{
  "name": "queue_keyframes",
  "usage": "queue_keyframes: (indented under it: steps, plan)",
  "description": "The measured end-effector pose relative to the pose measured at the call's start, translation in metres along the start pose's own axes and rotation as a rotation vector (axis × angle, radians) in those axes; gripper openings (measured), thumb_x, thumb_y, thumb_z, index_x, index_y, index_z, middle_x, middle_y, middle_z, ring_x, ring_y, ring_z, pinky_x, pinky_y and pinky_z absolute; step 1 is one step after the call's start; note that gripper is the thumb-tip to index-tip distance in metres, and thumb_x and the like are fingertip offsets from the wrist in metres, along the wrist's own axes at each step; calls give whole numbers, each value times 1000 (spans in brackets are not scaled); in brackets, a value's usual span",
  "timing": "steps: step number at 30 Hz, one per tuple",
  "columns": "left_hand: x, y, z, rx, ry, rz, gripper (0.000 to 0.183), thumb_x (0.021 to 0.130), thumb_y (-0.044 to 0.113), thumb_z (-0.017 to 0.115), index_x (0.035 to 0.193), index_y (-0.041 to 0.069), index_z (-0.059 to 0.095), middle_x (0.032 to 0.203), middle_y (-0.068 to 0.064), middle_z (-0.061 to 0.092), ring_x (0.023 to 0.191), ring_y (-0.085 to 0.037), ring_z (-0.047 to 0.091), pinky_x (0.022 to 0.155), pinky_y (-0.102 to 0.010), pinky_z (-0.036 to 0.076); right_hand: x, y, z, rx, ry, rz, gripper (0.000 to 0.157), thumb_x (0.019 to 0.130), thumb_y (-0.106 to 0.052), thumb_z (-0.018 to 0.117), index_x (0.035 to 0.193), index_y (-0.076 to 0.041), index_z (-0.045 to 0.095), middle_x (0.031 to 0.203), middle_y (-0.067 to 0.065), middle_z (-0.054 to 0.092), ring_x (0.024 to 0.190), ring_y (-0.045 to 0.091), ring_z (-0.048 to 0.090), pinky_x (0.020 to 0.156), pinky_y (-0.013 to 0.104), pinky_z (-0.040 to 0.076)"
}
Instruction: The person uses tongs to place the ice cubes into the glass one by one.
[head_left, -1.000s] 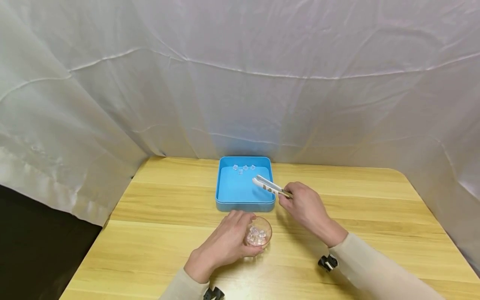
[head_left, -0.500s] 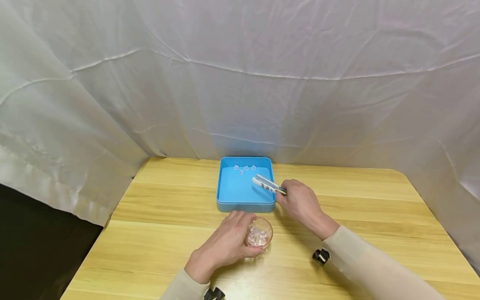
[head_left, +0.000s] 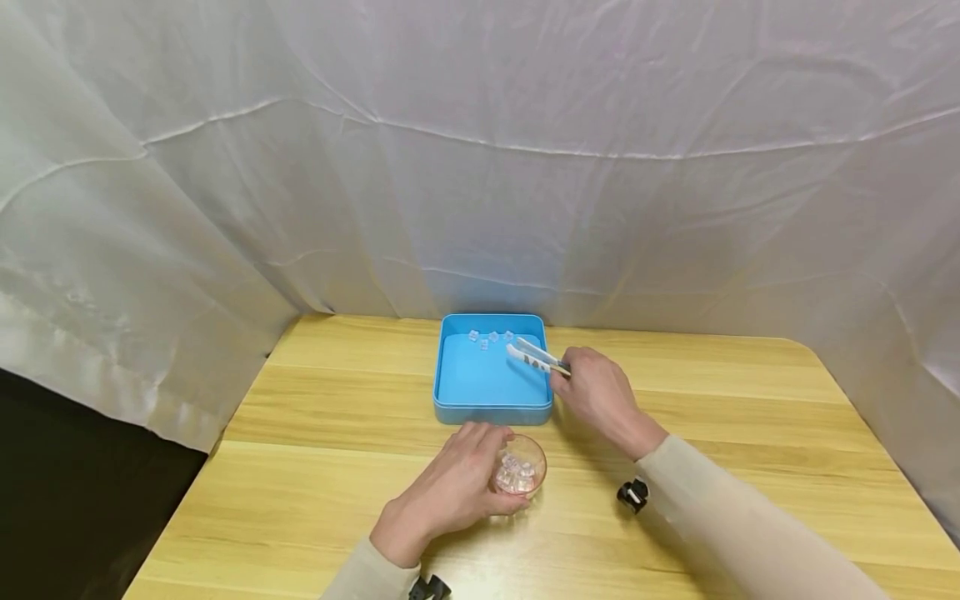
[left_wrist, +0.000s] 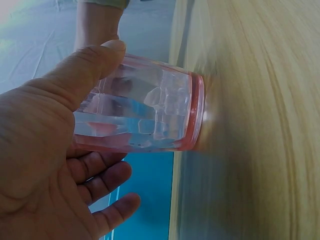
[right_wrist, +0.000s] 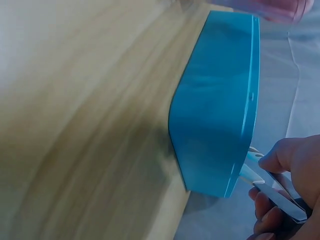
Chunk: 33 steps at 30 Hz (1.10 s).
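My left hand [head_left: 452,485] grips a clear, pink-tinted cup [left_wrist: 197,111] standing on the table, thumb on one side and index finger on the other. Several clear cubes [head_left: 516,477] lie in its bottom. With my right hand [head_left: 600,398] I hold tongs [head_left: 534,358] with white tips and metal arms. Their tips point left over the right side of a blue box [head_left: 491,414], parted, near a clear cube [head_left: 509,336]. Several such cubes lie along the box's far side. From the right wrist view, the box wall hides the tong tips.
The box stands near the back of the wooden table [head_left: 330,483], just beyond the cup. A pale curtain [head_left: 480,200] hangs behind the table and along its left side. Dark floor [head_left: 75,483] shows at lower left.
My right hand and the tongs have moved left and farther from me, bringing the tips nearer the cubes at the box's far side. My left hand stays on the cup.
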<state>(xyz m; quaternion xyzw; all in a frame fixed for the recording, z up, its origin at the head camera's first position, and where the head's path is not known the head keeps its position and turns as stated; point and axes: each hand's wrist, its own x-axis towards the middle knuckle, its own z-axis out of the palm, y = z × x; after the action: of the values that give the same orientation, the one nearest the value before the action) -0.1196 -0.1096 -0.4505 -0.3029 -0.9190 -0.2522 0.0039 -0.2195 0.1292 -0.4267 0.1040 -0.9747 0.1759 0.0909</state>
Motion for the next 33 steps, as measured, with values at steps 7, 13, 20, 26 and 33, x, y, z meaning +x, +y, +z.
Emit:
queue_keyframes:
  steps: [7, 13, 20, 26, 33]
  plan:
    - [-1, 0, 0, -4, -17, -18, 74, 84, 53, 86, 138, 11, 57, 128, -1, 63, 117, -17, 51, 106, -40, 49, 15, -2, -1, -38, -21, 4, 20, 97, -23, 62, 90, -5, 64, 77, 6, 57, 65, 23, 52, 55, 33, 41]
    - [-1, 0, 0, -7, -29, -25, 75, 85, 53, 85, 139, 11, 56, 133, -1, 62, 121, -18, 51, 109, -41, 48, 26, -8, -3, -77, -51, 21, 22, 97, -25, 63, 82, -8, 58, 73, 6, 54, 63, 23, 52, 52, 32, 39]
    - [-2, -1, 1, -3, -32, -30, 75, 84, 54, 85, 140, 12, 56, 132, -2, 62, 121, -18, 51, 109, -41, 48, 37, -15, 3, -121, -84, 16, 24, 97, -26, 65, 83, -8, 59, 72, 5, 54, 66, 24, 54, 55, 34, 42]
    - [-2, -1, 1, 2, -30, -29, 76, 84, 54, 85, 140, 12, 56, 131, -2, 62, 120, -17, 51, 108, -40, 48, 45, -18, 10, -177, -76, 4, 25, 97, -27, 65, 82, -8, 61, 77, 6, 59, 70, 24, 57, 57, 38, 50]
    - [-2, -1, 2, 7, -30, -27, 77, 83, 54, 85, 140, 12, 56, 132, -2, 63, 121, -17, 51, 108, -40, 49, 48, -22, 15, -196, -67, 23, 26, 97, -29, 67, 91, -3, 67, 84, 9, 63, 73, 26, 60, 62, 43, 55]
